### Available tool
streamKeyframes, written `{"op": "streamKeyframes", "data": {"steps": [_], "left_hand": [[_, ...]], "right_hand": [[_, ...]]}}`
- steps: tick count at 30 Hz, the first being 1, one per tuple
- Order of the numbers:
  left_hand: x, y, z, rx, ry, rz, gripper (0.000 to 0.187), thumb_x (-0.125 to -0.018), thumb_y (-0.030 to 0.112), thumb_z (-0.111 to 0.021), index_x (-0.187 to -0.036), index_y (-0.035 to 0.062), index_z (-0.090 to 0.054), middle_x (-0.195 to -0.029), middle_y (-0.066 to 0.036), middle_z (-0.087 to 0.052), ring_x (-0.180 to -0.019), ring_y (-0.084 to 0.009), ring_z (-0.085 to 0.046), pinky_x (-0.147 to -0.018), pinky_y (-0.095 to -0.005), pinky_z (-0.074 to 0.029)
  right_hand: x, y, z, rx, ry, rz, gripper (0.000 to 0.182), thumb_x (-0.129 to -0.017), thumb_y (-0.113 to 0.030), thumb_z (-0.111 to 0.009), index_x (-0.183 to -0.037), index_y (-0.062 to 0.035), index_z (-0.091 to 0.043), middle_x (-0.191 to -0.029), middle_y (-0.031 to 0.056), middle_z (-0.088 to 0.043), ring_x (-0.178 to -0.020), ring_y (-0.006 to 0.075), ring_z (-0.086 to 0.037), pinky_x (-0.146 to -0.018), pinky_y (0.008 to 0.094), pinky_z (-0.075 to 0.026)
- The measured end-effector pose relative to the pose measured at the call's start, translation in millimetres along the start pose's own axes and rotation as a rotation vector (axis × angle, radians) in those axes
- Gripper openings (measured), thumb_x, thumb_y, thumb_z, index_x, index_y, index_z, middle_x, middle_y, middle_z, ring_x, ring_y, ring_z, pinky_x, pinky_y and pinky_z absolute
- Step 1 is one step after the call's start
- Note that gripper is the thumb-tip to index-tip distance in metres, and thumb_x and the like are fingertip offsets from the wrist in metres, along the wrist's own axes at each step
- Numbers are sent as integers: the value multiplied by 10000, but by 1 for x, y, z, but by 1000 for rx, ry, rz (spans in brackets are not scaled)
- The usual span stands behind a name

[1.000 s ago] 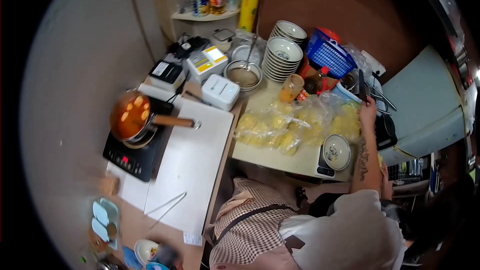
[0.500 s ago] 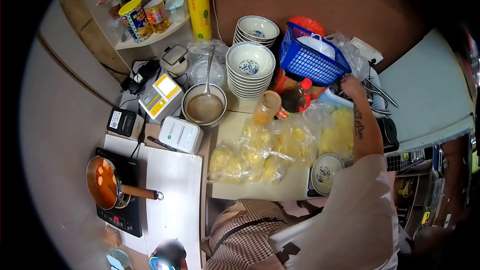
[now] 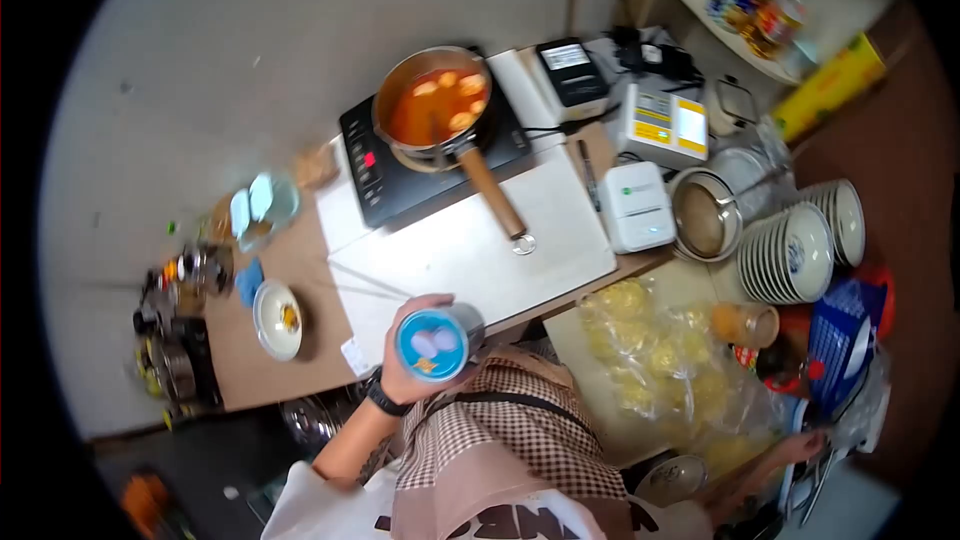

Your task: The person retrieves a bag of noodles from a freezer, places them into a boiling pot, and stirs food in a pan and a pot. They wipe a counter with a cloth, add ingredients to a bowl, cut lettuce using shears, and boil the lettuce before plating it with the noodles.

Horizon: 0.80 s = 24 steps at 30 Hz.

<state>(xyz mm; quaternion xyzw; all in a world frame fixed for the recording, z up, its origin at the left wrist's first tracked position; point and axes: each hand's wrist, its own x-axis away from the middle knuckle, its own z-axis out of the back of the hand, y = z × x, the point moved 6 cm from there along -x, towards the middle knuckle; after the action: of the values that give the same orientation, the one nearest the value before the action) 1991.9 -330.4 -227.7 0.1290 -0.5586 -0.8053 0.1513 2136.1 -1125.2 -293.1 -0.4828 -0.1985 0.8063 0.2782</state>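
Note:
My left hand (image 3: pixel 403 372) is wrapped round a cylindrical container (image 3: pixel 468 325) with a blue round end, held over the front edge of the counter by my apron. Pale oval shapes show on that blue end. At the far right, my right hand (image 3: pixel 800 448) is stretched out beside metal utensils (image 3: pixel 822 485) and near the blue basket (image 3: pixel 850 340). Its fingers are small and blurred, so I cannot see whether they hold anything. Ahead of my left hand, a wooden-handled pot (image 3: pixel 432 100) with orange-red broth and pale pieces stands on an induction cooker (image 3: pixel 385 185).
Bags of yellow noodles (image 3: pixel 650 350) lie right of my apron, with stacked bowls (image 3: pixel 790 255) behind. A pot with a ladle (image 3: pixel 705 215), a white printer (image 3: pixel 640 205) and a yellow-and-white device (image 3: pixel 665 127) stand nearby. Left are a white bowl (image 3: pixel 277 320) and a clear container (image 3: pixel 268 205).
My view has swung left, bringing the pot to the centre and the left counter into sight. The container in my left hand now shows fully. My right hand remains by the utensils.

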Motion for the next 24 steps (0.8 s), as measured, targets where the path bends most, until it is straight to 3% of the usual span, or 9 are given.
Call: {"op": "streamKeyframes", "data": {"steps": [2,6,8,9,11,17,19,21,24], "left_hand": [[6,-14,5,52,19,1,950,-514,193,-958,-1299,36,-446,-1294,-160,-560,-1208,-263,-547,-1038,-402,-434],[15,-21,15,126,24,7,929,-564,217,-952,-1317,39,-440,-1318,-133,-556,-1184,-231,-572,-1020,-358,-464],[23,-28,26,110,38,-15,910,-587,216,-945,-1310,42,-420,-1313,-139,-559,-1185,-231,-575,-1015,-356,-470],[29,-33,33,103,46,-21,901,-599,216,-942,-1306,44,-411,-1310,-142,-560,-1185,-231,-576,-1012,-355,-474],[44,-51,48,136,127,-29,893,-613,221,-938,-1294,47,-389,-1305,-150,-562,-1188,-232,-576,-1007,-354,-478],[100,-86,129,127,344,20,872,-620,183,-912,-1285,30,-369,-1245,-193,-585,-1176,-326,-602,-987,-386,-494],[120,-102,162,125,411,24,895,-623,182,-908,-1309,23,-356,-1275,-204,-570,-1202,-334,-587,-1004,-392,-486],[142,-109,199,34,482,42,1190,-615,240,-930,-1504,22,-169,-1429,-225,-456,-1363,-308,-441,-1130,-401,-359],[198,-131,248,22,641,87,1177,-642,237,-914,-1526,15,-169,-1426,-224,-458,-1367,-294,-432,-1136,-400,-345]], "right_hand": [[67,-96,1,-246,-88,-49,242,-982,-176,-556,-1038,57,-591,-929,145,-634,-875,238,-615,-843,355,-492],[239,-303,-12,-823,-825,169,284,-934,-191,-530,-1128,16,-538,-955,95,-593,-851,188,-562,-800,318,-456],[326,-416,15,-1122,-1363,50,646,-855,-312,-692,-1336,30,-432,-1191,125,-570,-1108,242,-548,-992,398,-423],[364,-457,31,-1181,-1600,235,903,-714,-361,-838,-1388,42,-392,-1322,148,-511,-1257,278,-490,-1059,425,-392],[419,-536,72,-1205,-1925,483,1009,-610,-285,-911,-1409,26,-380,-1360,160,-492,-1304,293,-470,-1087,424,-380],[556,-612,137,-1061,-2362,582,940,-602,-161,-910,-1394,-21,-422,-1379,158,-481,-1283,272,-496,-1083,380,-398],[587,-633,155,-1090,-2397,595,876,-628,-157,-897,-1365,-12,-447,-1337,141,-521,-1261,251,-514,-1074,372,-406],[626,-644,164,-1062,-2448,534,859,-635,-162,-894,-1357,-10,-454,-1308,129,-544,-1249,241,-522,-1072,366,-409],[683,-677,181,-1098,-2230,894,832,-643,-194,-892,-1329,17,-471,-1264,141,-565,-1191,267,-564,-1024,363,-440]]}}
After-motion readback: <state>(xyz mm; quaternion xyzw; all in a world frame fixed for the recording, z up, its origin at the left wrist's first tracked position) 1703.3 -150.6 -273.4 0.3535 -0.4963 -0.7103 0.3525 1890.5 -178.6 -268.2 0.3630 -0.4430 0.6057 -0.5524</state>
